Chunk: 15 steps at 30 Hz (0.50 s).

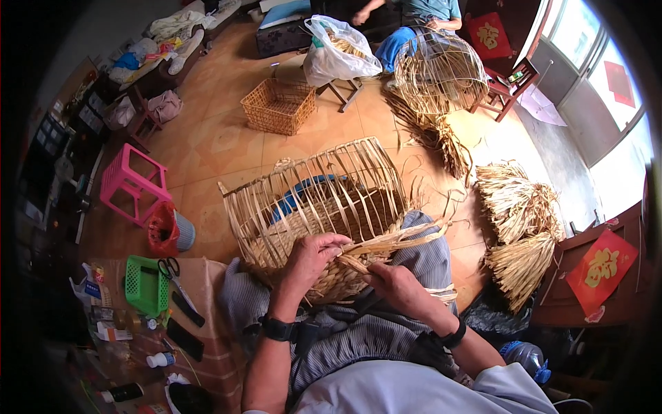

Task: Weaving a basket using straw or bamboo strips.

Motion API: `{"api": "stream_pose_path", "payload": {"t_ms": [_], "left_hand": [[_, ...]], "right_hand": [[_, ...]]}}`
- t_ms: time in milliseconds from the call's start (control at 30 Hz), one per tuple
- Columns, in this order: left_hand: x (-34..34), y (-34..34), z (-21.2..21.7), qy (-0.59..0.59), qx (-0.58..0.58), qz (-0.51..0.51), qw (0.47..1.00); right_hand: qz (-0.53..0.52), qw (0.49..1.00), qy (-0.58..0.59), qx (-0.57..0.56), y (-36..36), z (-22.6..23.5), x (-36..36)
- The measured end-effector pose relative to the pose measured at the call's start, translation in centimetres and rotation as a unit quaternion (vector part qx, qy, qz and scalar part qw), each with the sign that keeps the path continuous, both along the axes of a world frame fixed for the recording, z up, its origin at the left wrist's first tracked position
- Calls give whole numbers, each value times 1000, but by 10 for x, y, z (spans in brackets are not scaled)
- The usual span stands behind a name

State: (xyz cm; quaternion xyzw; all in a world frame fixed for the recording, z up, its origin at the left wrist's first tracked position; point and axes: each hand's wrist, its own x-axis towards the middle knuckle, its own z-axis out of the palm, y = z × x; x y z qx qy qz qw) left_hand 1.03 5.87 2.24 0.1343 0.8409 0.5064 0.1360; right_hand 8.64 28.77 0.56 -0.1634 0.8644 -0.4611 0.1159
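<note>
On my lap lies a half-woven basket [314,200], its near side braided and its upper frame of bare ribs open. Something blue shows inside it through the ribs. My left hand [314,257] pinches the pale dried strands [393,241] where they meet the woven edge. Lower and to the right, my right hand [400,284] is closed around a thick twist of the same strands. Their loose ends fan out to the right over my knee. My fingers partly hide the point where the strands enter the weave.
Left of me a table [214,297] carries a green plastic basket [146,284], scissors [171,272] and bottles. Beyond stand a pink stool [131,183], a bin [172,231] and a wicker basket [279,107]. Straw bundles [517,207] lie right; another person handles a ribbed frame [445,72].
</note>
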Motion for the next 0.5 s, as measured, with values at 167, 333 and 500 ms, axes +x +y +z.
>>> {"api": "stream_pose_path", "payload": {"t_ms": [167,333,500], "left_hand": [[3,6,6,-19,-21,10,1000],[13,4,11,66,-71,-11,995],[33,3,11,182,-30,-28,982]], "right_hand": [[-4,983,160,86,-34,19,20],[42,998,41,-3,-13,35,-13],[-3,855,-416,-311,2,44,-12]]}}
